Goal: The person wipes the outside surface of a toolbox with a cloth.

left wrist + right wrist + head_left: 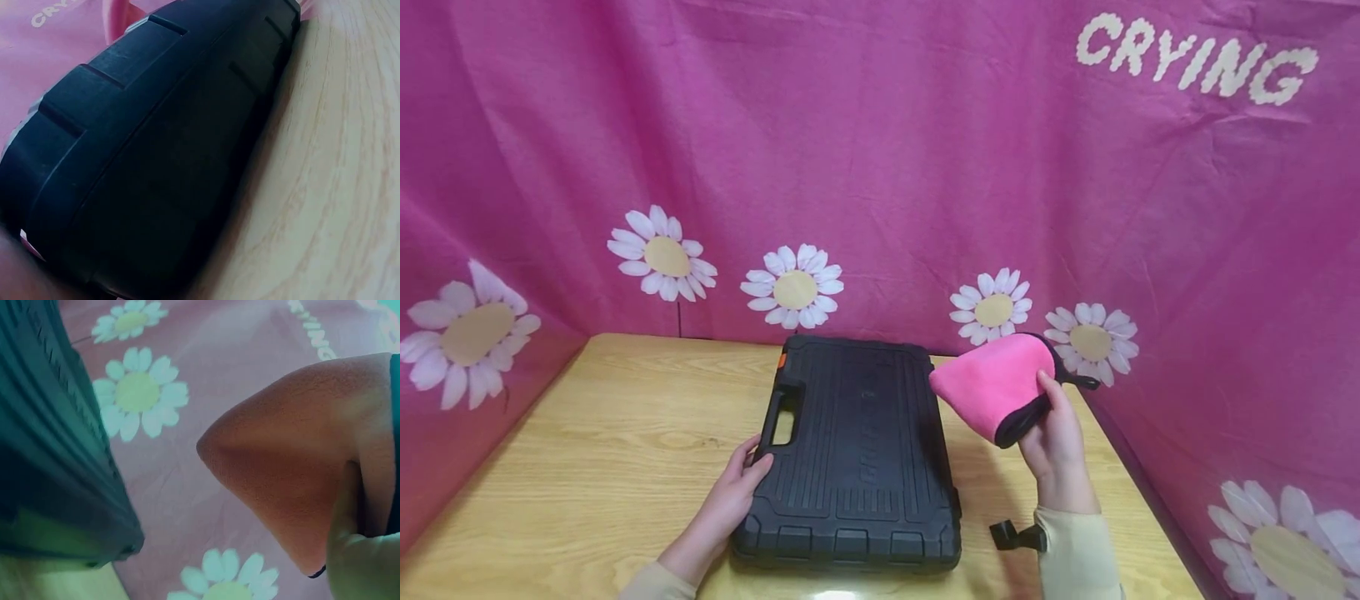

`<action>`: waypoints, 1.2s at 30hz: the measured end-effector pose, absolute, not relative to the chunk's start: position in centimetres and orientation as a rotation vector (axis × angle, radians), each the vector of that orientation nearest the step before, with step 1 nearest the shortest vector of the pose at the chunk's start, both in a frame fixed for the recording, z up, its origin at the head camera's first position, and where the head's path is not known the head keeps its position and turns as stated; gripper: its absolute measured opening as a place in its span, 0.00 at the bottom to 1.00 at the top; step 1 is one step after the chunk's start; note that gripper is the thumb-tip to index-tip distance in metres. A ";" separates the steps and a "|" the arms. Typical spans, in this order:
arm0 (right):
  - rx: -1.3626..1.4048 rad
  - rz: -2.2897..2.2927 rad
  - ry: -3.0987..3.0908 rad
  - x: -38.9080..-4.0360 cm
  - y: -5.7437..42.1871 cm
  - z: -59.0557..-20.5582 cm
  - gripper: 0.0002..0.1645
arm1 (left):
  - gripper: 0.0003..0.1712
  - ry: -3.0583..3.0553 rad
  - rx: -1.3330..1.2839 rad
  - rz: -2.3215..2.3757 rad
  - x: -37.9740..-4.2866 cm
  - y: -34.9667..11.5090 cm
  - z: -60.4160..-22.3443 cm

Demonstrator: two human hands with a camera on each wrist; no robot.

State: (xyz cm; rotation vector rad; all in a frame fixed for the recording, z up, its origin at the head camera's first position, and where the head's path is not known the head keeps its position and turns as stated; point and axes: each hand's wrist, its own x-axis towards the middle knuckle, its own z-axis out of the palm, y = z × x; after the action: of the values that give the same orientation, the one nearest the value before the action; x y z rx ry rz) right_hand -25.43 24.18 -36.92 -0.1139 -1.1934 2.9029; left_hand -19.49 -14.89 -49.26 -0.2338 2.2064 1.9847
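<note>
A black hard plastic tool case (857, 442) lies on the wooden table, its carry-handle opening and an orange tab (782, 361) along its left side. My left hand (741, 487) grips the case's left edge just below the handle, thumb on top. The left wrist view shows the case's ribbed end (144, 137) close up against the table. To the right, my right hand (1056, 442) holds up a folded pink cloth (988, 383) with black edging and a small black loop. In the right wrist view, the thumb (344, 519) presses into the folded cloth.
The wooden table (625, 417) extends to the left of the case. A pink curtain (865, 150) with printed daisies and lettering hangs behind and at both sides. A black strap piece (1017, 536) sticks out from the right sleeve.
</note>
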 end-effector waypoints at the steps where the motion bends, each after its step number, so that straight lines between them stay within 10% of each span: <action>1: -0.144 2.905 -1.186 -25.7 24.4 -37.1 0.20 | 0.38 2.208 -0.234 1.985 -19.5 -14.9 -49.3; 36: -0.415 2.972 -1.014 -29.3 27.5 -42.2 0.14 | 0.42 2.498 -0.238 1.719 -18.6 -14.7 -48.5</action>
State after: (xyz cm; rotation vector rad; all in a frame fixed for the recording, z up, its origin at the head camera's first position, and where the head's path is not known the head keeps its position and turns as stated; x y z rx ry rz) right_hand -29.29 27.46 -42.24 -0.4149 -1.0143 2.9724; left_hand -18.58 -14.65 -48.47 -0.2381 2.4978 1.7188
